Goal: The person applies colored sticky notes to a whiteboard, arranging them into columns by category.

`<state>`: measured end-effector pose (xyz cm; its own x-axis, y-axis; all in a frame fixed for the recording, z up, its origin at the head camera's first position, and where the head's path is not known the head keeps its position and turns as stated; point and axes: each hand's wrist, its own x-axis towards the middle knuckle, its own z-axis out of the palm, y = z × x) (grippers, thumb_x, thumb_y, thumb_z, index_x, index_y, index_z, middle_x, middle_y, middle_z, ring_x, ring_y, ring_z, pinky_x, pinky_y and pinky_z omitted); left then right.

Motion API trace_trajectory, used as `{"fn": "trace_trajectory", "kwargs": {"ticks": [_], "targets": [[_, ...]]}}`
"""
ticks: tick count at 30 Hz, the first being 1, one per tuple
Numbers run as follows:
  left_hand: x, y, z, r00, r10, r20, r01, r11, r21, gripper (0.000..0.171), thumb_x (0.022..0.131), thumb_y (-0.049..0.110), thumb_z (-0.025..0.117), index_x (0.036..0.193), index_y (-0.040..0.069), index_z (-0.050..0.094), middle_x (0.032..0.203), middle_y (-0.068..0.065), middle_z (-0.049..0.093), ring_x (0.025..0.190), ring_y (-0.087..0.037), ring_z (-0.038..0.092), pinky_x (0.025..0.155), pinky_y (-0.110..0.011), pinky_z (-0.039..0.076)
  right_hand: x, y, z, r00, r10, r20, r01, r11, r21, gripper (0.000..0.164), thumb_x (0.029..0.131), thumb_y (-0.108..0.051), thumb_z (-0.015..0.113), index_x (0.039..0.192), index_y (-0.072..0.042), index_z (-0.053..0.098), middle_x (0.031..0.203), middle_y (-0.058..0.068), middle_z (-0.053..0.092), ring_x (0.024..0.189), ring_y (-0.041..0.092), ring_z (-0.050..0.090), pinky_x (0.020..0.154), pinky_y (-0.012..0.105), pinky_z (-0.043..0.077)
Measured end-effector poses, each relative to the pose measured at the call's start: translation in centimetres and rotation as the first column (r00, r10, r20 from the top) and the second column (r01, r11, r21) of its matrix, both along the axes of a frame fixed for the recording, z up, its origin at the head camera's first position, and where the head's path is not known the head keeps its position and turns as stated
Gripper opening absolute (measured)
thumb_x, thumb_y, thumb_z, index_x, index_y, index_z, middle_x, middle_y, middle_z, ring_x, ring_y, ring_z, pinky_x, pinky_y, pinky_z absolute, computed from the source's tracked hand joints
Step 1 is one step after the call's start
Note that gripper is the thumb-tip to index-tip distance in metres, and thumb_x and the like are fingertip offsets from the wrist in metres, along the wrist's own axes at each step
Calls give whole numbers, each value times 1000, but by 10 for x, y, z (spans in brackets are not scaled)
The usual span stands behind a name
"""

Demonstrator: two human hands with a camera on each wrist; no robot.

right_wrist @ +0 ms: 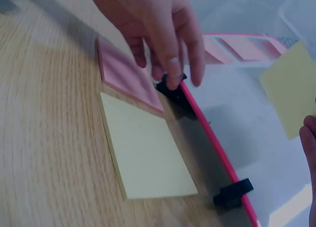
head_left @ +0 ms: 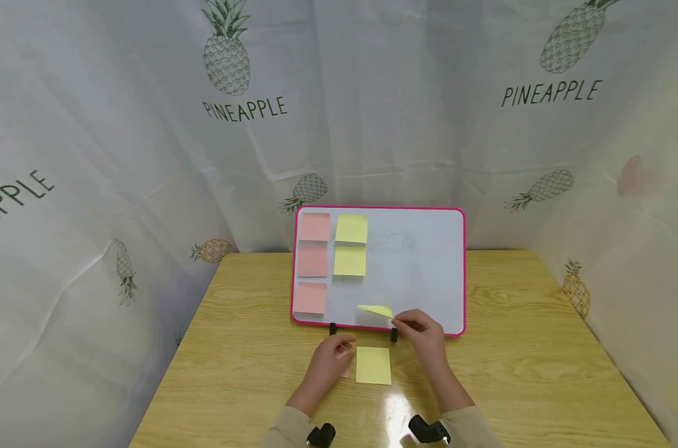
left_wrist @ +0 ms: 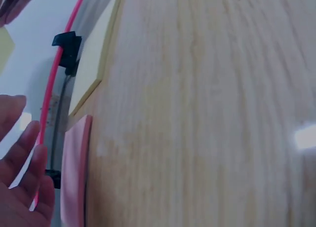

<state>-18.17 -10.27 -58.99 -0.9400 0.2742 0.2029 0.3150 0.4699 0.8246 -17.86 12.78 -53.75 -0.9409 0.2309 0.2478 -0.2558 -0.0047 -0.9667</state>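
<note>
My right hand pinches a single yellow sticky note by its edge, in front of the lower part of a whiteboard with a pink frame. In the right wrist view that note hangs from the fingertips. My left hand hovers above a pink sticky note pad, fingers loosely bent and holding nothing. Beside that pad lies a yellow sticky note pad. Three pink notes run down the board's left side, with two yellow notes in a column beside them.
Black clips grip the board's lower edge. The board stands tilted on a wooden table. Behind it hangs a white curtain printed with pineapples.
</note>
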Motion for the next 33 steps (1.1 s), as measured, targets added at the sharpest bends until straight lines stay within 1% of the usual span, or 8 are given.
{"fn": "trace_trajectory", "kwargs": {"ticks": [6, 10, 15, 19, 22, 27, 31, 33], "targets": [[-3, -7, 20, 991, 104, -82, -101, 994, 39, 18, 90, 7, 69, 107, 10, 71, 93, 3, 64, 84, -12, 58, 76, -31, 50, -6, -15, 18, 996, 82, -29, -81, 997, 7, 7, 77, 11, 75, 79, 5, 74, 96, 27, 62, 84, 14, 64, 69, 22, 55], [-7, -12, 38, 976, 137, -167, -128, 990, 64, 19, 90, 2, 65, 108, 7, 70, 96, 0, 66, 89, -15, 59, 82, -36, 50, -6, -24, 30, 994, 108, -32, -106, 992, 69, 4, 79, 9, 75, 80, 6, 75, 99, 29, 61, 89, 16, 62, 71, 21, 54], [-17, -20, 57, 953, 155, -259, -146, 988, 54, 22, 92, 4, 62, 113, 4, 68, 109, -5, 65, 101, -20, 58, 87, -43, 49, -21, -31, 13, 993, 103, -49, -96, 988, 122, 5, 79, 4, 77, 81, 8, 75, 99, 22, 64, 92, 18, 61, 74, 20, 54], [-27, -26, 65, 923, 117, -366, -143, 989, -44, 28, 92, 10, 62, 119, 3, 65, 127, -9, 59, 118, -29, 53, 95, -51, 44, -36, -35, -8, 993, 99, -71, -87, 984, 158, 5, 79, -1, 79, 80, 3, 76, 98, 15, 65, 92, 19, 62, 74, 20, 54], [-35, -30, 67, 907, 71, -416, -152, 975, -165, 38, 92, 18, 62, 128, 3, 61, 140, -13, 51, 128, -34, 45, 101, -56, 37, -42, -37, -15, 991, 95, -92, -76, 979, 191, 5, 78, -3, 81, 79, 0, 77, 97, 10, 66, 92, 20, 62, 75, 21, 54], [-44, -36, 67, 918, 19, -396, -172, 919, -355, 52, 95, 32, 58, 140, 6, 51, 150, -13, 39, 139, -37, 31, 109, -59, 25, -42, -45, -8, 983, 94, -159, -49, 963, 265, 4, 77, 2, 80, 77, 2, 76, 94, 11, 67, 91, 25, 63, 74, 17, 52], [-51, -39, 64, 927, 7, -376, -188, 874, -448, 57, 97, 40, 52, 145, 9, 45, 154, -10, 33, 143, -35, 23, 111, -60, 19, -38, -51, 7, 963, 130, -238, -49, 947, 317, 4, 76, 12, 76, 77, 8, 73, 94, 23, 65, 88, 37, 64, 73, 20, 54], [-55, -38, 64, 927, -6, -375, -186, 860, -475, 59, 98, 42, 50, 147, 9, 43, 155, -10, 32, 144, -35, 21, 111, -60, 18, -44, -51, 2, 954, 144, -263, -45, 936, 348, 4, 76, 12, 76, 77, 9, 73, 94, 21, 64, 87, 34, 65, 71, 21, 55]]}}
